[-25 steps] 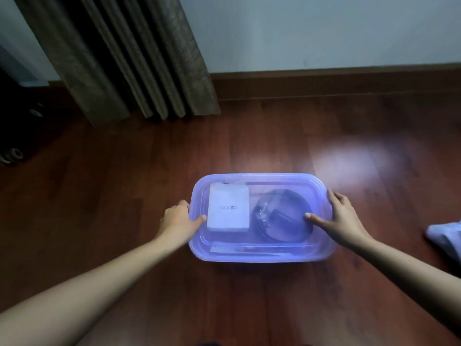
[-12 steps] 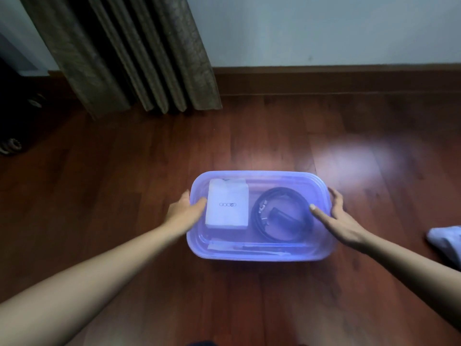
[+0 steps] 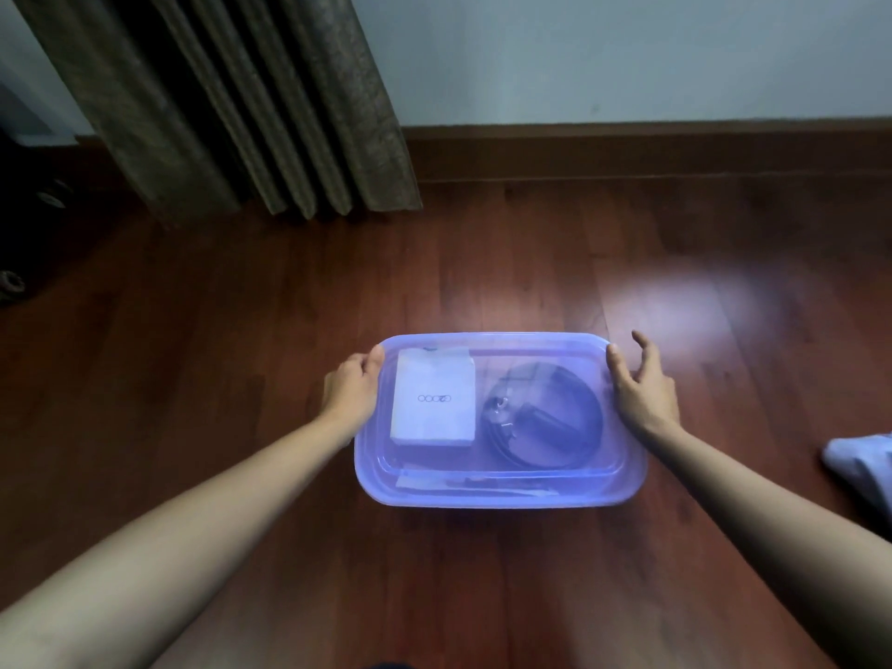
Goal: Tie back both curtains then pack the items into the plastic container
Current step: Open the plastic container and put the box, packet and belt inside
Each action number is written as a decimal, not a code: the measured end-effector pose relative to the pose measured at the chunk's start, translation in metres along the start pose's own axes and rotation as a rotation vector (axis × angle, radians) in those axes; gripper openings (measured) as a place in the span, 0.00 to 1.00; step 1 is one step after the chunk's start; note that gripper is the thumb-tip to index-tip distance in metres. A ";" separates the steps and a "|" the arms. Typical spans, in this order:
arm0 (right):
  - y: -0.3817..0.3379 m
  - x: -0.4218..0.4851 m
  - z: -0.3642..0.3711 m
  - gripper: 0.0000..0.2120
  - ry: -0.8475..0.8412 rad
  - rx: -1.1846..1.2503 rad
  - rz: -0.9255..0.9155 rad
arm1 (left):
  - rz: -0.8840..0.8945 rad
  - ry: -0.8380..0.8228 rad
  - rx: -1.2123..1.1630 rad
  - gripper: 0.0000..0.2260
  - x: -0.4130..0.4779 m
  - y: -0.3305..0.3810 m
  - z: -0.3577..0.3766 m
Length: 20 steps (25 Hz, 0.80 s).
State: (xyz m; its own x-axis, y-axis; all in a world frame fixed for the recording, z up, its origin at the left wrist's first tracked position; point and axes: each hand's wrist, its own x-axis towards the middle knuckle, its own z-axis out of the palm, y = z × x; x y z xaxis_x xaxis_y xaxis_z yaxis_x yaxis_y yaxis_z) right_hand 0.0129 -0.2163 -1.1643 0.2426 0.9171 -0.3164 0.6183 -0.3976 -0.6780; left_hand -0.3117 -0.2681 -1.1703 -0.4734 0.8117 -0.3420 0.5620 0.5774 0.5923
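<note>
Head view: A person's bare hands frame a translucent blue plastic container [image 3: 487,497] on a dark wooden floor [image 3: 231,311], just in front of a gathered brown curtain [image 3: 251,103].

The packing looks all but done. A white box [image 3: 433,404], a coiled black cable [image 3: 548,422] and a flat packet [image 3: 473,482] along the near wall all lie inside, hazy beneath what appears to be a fitted lid [image 3: 531,352].

The left hand [image 3: 350,391] grips the far-left corner, its fingers curled against the rim. The right hand [image 3: 642,383] is spread open, its thumb on the far-right corner and the other fingers lifted clear of the plastic.

What remains seems to be only pressing the lid's far edge home. The curtain hangs in tight folds, which suggests it is tied back, but no tie shows and the second curtain is out of frame. A pale cloth [image 3: 864,461] lies on the floor at the right edge, outside the container; whether it belongs to the task is unclear.

Compared with half a second ago, both hands sit farther along the short ends, at the far corners. The thumbs that lay flat on the lid's middle are now at its rim, and the right fingers have come off the side wall. The container itself sits in the same spot.
</note>
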 end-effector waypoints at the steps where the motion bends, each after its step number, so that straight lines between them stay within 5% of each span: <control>1: -0.002 -0.002 0.001 0.26 0.029 -0.007 -0.021 | 0.014 0.026 0.013 0.22 0.000 0.000 0.001; 6: -0.006 -0.012 0.000 0.27 0.090 0.038 0.043 | -0.100 0.013 -0.123 0.28 -0.006 -0.003 0.003; 10: 0.018 -0.024 -0.011 0.37 -0.139 -0.091 0.122 | -0.274 -0.070 -0.277 0.41 -0.030 -0.024 0.002; 15: 0.024 -0.035 -0.018 0.18 -0.283 -0.090 -0.024 | -0.106 -0.157 -0.175 0.34 -0.044 -0.027 -0.002; 20: -0.038 -0.032 -0.023 0.21 -0.297 -0.085 -0.092 | -0.063 -0.134 -0.203 0.28 -0.025 0.003 -0.073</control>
State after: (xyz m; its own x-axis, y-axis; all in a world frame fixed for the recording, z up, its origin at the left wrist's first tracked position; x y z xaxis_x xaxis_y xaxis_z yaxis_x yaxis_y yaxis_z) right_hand -0.0014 -0.2298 -1.1130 -0.0383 0.8947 -0.4451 0.6906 -0.2982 -0.6589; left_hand -0.3479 -0.2930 -1.1071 -0.4019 0.7868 -0.4684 0.3803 0.6087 0.6963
